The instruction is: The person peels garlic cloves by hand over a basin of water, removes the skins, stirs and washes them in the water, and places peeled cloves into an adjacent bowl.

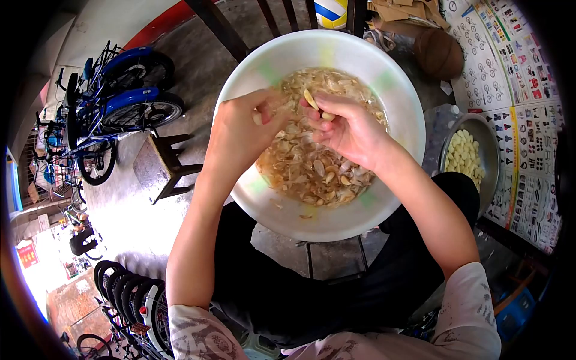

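A wide white basin [246, 198] is in front of me, with garlic skins and cloves [312, 174] floating in brownish water. Over its right side, my right hand [354, 129] pinches a yellowish garlic clove [309, 98] at the fingertips. Another clove [327, 116] lies against its curled fingers. My left hand [243, 126] is above the left part of the basin, fingers bent inward and partly blurred. A pale piece that looks like a garlic clove [258, 117] shows inside its curl. The two hands are a short gap apart.
To the right stands a metal bowl [492, 147] of peeled garlic cloves [462, 153], beside a clear plastic container [441, 123]. A small wooden stool [159, 162] and blue bicycles [135, 108] are at the left. Behind the basin are wooden slats [219, 27] and a ball [331, 13].
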The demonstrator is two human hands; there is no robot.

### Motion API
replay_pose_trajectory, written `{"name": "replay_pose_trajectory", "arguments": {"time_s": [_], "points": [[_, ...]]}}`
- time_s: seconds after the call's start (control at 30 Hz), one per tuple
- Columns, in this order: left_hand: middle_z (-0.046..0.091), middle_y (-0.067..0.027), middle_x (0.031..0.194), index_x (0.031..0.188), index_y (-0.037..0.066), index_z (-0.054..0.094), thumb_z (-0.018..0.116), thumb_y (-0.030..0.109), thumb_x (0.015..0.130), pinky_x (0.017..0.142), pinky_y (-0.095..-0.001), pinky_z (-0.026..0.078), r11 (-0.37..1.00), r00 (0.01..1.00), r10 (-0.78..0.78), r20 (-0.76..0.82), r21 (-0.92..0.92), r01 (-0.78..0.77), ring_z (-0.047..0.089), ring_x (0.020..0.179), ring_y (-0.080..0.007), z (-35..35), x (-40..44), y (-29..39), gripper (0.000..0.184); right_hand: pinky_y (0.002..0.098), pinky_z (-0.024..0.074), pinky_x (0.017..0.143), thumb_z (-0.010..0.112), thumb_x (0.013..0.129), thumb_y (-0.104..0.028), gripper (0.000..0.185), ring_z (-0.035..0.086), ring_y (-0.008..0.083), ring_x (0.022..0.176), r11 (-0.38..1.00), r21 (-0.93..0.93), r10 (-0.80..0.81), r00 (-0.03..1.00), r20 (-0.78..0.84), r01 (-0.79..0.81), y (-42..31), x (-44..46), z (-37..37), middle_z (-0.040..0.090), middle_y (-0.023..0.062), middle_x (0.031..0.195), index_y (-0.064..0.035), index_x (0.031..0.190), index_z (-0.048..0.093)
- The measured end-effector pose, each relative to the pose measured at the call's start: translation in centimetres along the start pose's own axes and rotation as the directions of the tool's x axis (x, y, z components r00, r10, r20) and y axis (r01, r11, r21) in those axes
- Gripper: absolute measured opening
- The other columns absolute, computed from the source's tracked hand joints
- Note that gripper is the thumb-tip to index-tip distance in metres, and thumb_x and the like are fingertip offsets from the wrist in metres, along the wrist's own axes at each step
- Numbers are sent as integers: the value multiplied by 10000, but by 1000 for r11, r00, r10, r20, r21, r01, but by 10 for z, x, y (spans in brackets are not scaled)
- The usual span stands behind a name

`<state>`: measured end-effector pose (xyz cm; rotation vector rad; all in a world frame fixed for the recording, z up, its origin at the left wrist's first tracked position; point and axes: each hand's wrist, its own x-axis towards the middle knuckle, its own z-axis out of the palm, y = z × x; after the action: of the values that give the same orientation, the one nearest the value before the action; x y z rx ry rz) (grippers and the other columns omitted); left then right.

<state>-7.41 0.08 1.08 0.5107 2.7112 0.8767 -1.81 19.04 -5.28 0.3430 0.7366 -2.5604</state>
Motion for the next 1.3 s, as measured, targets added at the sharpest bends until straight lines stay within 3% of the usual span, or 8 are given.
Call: {"name": "replay_pose_trajectory", "arguments": {"time_s": [0.17,0.33,0.43,0.63,0.7,0.8,1.23,1.3], "points": [[498,-10,686,1096,78,744,759,92,784,604,-259,408,953,973,227,28,-210,-217,437,635,-73,-2,1,5,312,227,400,617,557,966,-170,198,439,39,618,998,-47,33,999,-28,-35,-2,-3,6,534,-19,811,-10,1075,598],[540,-27,706,1030,68,758,785,50,740,604,-269,422,918,942,332,-47,-215,-334,474,637,-105,7,1,-2,292,226,385,599,565,968,-171,222,425,52,622,992,-94,88,996,-13,-89,-3,-6,9,518,-14,786,-6,1106,615],[587,-33,733,996,64,764,805,40,713,600,-269,429,901,931,356,-86,-234,-366,491,626,-123,7,2,-3,287,219,362,588,560,973,-164,263,395,49,627,934,-357,3,1000,24,5,-8,-8,12,496,-17,783,1,1173,605],[612,-23,754,921,43,764,817,37,703,618,-258,435,853,913,382,-141,-327,-407,510,640,-116,11,3,-3,224,234,351,557,508,986,-192,216,434,72,613,858,-504,-95,995,33,98,-13,-15,26,519,-9,751,-10,969,623],[613,-23,755,894,35,760,818,39,705,619,-260,435,835,903,402,-149,-344,-429,514,641,-117,10,4,-4,198,288,380,566,458,1003,-243,300,460,108,613,411,-885,-251,960,121,219,-13,-17,25,510,14,688,-13,879,606],[627,-33,766,835,8,736,803,28,715,612,-261,443,867,916,397,-63,-301,-396,542,643,-127,3,4,0,139,333,392,582,420,1012,-282,370,472,139,608,354,-900,-297,943,152,256,-8,-20,19,498,32,650,-9,824,586],[613,-55,779,888,-8,724,735,-64,715,541,-240,414,863,878,473,-75,-162,-479,494,542,-103,6,3,2,183,319,404,581,384,1057,-353,451,447,118,586,516,-838,-63,984,166,174,-12,-18,14,527,15,700,20,957,617],[631,-67,817,852,-12,712,709,-64,710,558,-280,443,885,904,424,-55,-187,-427,559,593,-168,4,3,2,151,266,361,517,398,1059,-308,384,401,76,557,658,-748,26,990,138,87,-12,-17,13,488,-8,697,14,1026,605]]}}
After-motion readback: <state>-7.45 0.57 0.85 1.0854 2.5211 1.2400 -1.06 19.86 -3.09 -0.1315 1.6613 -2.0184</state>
